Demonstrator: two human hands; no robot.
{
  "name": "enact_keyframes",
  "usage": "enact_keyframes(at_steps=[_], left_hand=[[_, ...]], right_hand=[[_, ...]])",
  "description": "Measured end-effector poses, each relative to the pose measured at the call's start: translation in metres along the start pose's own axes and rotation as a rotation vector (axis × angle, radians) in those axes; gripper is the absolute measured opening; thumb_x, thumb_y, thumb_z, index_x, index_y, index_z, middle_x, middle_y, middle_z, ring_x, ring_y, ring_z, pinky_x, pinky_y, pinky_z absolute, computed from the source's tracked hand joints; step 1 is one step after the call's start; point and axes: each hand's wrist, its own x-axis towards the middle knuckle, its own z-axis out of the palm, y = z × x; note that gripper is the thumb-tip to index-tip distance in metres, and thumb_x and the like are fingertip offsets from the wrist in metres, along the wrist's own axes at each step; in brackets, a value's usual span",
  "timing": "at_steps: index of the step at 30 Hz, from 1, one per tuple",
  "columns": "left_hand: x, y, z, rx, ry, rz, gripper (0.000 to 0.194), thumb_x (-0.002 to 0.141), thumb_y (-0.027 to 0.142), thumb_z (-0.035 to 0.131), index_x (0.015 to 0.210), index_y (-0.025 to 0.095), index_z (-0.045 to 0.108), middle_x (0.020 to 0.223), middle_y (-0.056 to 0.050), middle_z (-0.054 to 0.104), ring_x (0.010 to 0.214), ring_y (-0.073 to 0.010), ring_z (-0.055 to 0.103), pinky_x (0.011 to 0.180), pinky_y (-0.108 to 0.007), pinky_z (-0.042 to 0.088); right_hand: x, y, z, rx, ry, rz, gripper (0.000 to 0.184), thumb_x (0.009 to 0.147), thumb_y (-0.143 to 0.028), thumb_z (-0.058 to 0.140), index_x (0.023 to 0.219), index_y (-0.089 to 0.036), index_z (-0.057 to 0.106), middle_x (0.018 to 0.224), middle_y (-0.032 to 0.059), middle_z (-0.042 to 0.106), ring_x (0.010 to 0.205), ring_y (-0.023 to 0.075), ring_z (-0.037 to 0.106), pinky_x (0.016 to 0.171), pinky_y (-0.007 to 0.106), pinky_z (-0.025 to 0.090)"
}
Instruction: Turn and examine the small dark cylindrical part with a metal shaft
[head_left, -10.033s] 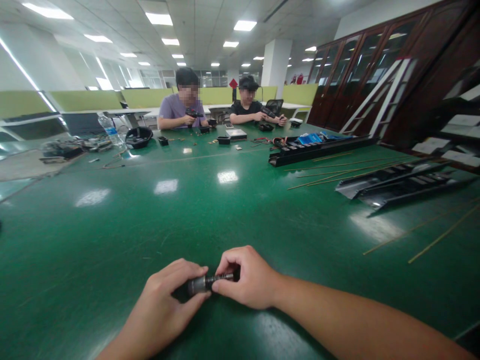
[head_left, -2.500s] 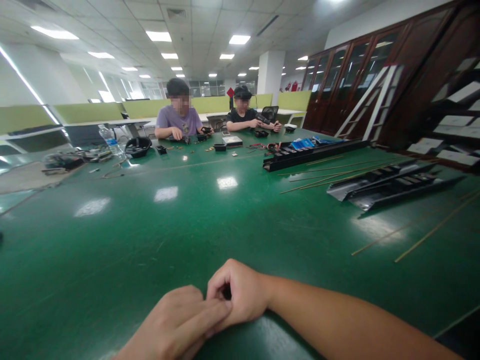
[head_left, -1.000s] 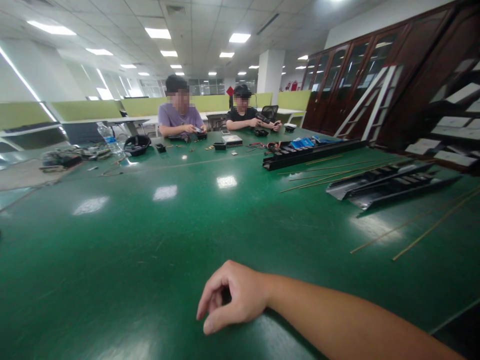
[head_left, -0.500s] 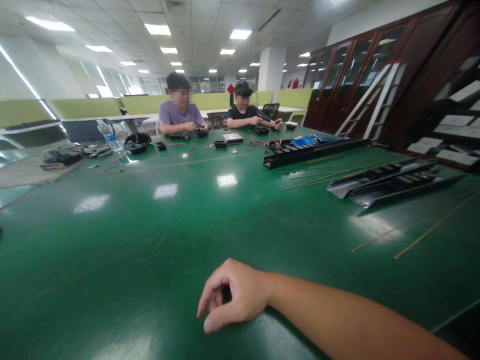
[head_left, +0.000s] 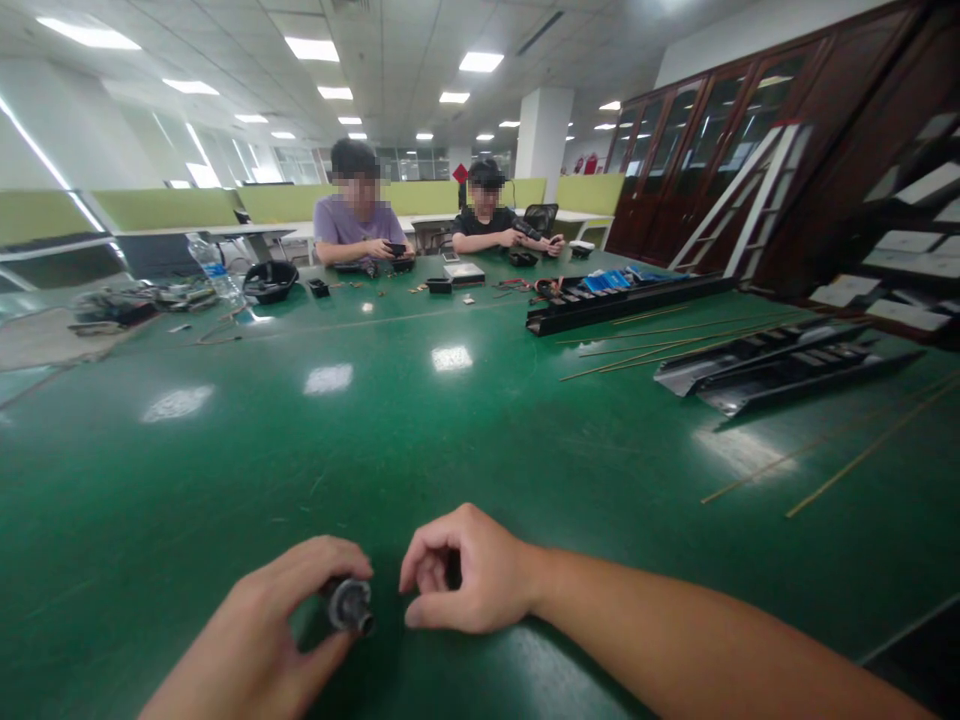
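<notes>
My left hand [head_left: 251, 630] sits at the bottom of the view, with thumb and fingers pinching a short dark metal cylindrical part [head_left: 349, 605]. The part's round end faces up, and the fingers hide some of its body. My right hand [head_left: 469, 575] rests to the right of it on the green table [head_left: 187, 480], a small gap apart. Its fingers curl loosely in towards the thumb, and nothing shows in them.
Across the table, a person in a lilac shirt [head_left: 356, 225] and a person in a black shirt [head_left: 486, 215] handle small items. Black slotted channels [head_left: 626, 305] and thin rods [head_left: 862, 450] lie to the right; a water bottle [head_left: 214, 270] and black bowl [head_left: 270, 280] stand far left.
My left hand has come back into view at lower left with the cylindrical part in it. My right hand has barely moved.
</notes>
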Motion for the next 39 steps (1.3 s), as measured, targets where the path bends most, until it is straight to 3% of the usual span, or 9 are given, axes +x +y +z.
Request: enact_keyframes(at_steps=[2,4,9,15,28,31,35,39], left_hand=[[0.010,0.015,0.015,-0.044,-0.161,-0.008,0.015,0.084,0.018,0.059,0.096,0.024,0.065,0.093,-0.002,0.068,0.084,-0.0158,0.066,0.073,-0.022,0.054],[0.012,0.021,0.025,-0.081,-0.222,-0.024,0.012,0.086,0.018,0.056,0.093,0.023,0.064,0.091,-0.002,0.067,0.082,-0.0153,0.065,0.072,-0.022,0.053],[-0.002,0.005,0.035,-0.133,-0.208,-0.035,0.014,0.091,0.029,0.059,0.103,0.024,0.064,0.096,-0.003,0.067,0.088,-0.0155,0.065,0.077,-0.021,0.053],[-0.004,-0.003,0.029,-0.113,-0.201,0.031,0.028,0.093,0.030,0.059,0.121,0.030,0.062,0.103,-0.002,0.066,0.092,-0.0131,0.065,0.078,-0.017,0.052],[-0.001,0.002,0.034,0.001,-0.042,0.178,0.043,0.093,0.024,0.057,0.135,0.033,0.051,0.099,0.000,0.064,0.086,-0.0097,0.065,0.072,-0.013,0.051],[-0.003,0.000,0.034,0.029,0.010,0.222,0.043,0.093,0.026,0.059,0.134,0.029,0.050,0.103,0.000,0.066,0.089,-0.0097,0.067,0.077,-0.013,0.052],[-0.005,-0.002,0.034,0.045,0.189,0.198,0.032,0.087,0.034,0.068,0.116,0.025,0.056,0.097,0.001,0.069,0.085,-0.0104,0.069,0.080,-0.013,0.053],[-0.004,0.001,0.033,-0.048,0.136,0.218,0.017,0.088,0.021,0.065,0.102,0.024,0.055,0.092,0.001,0.067,0.084,-0.0099,0.067,0.076,-0.013,0.053]], right_hand=[[0.000,0.004,0.001,-0.046,-0.045,0.002,0.032,0.064,-0.033,0.084,0.084,-0.013,0.069,0.062,-0.0031,0.059,0.054,0.0083,0.053,0.052,0.019,0.042],[0.000,0.008,0.002,-0.102,-0.056,-0.002,0.029,0.064,-0.031,0.084,0.081,-0.013,0.068,0.063,-0.0026,0.060,0.055,0.0086,0.054,0.052,0.018,0.043],[0.002,0.010,0.002,-0.228,-0.062,-0.041,0.038,0.062,-0.038,0.086,0.088,-0.015,0.072,0.065,-0.0025,0.062,0.056,0.0095,0.057,0.055,0.020,0.045],[-0.001,0.005,0.001,-0.299,-0.049,-0.063,0.035,0.069,-0.045,0.079,0.085,-0.015,0.070,0.063,-0.0023,0.061,0.054,0.0092,0.055,0.053,0.019,0.043],[-0.003,0.002,0.004,-0.343,0.007,-0.138,0.033,0.072,-0.046,0.074,0.078,-0.015,0.069,0.060,-0.0027,0.057,0.050,0.0080,0.051,0.049,0.019,0.040],[-0.003,0.002,0.004,-0.380,0.011,-0.162,0.032,0.074,-0.047,0.072,0.078,-0.015,0.069,0.060,-0.0028,0.056,0.050,0.0082,0.050,0.049,0.019,0.039],[-0.002,0.004,0.002,-0.403,-0.039,-0.173,0.033,0.076,-0.048,0.070,0.081,-0.015,0.070,0.061,-0.0021,0.058,0.053,0.0092,0.054,0.051,0.019,0.041],[-0.001,0.006,0.000,-0.392,-0.112,-0.164,0.035,0.077,-0.050,0.069,0.081,-0.015,0.067,0.061,-0.0021,0.059,0.052,0.0093,0.055,0.053,0.019,0.043]])
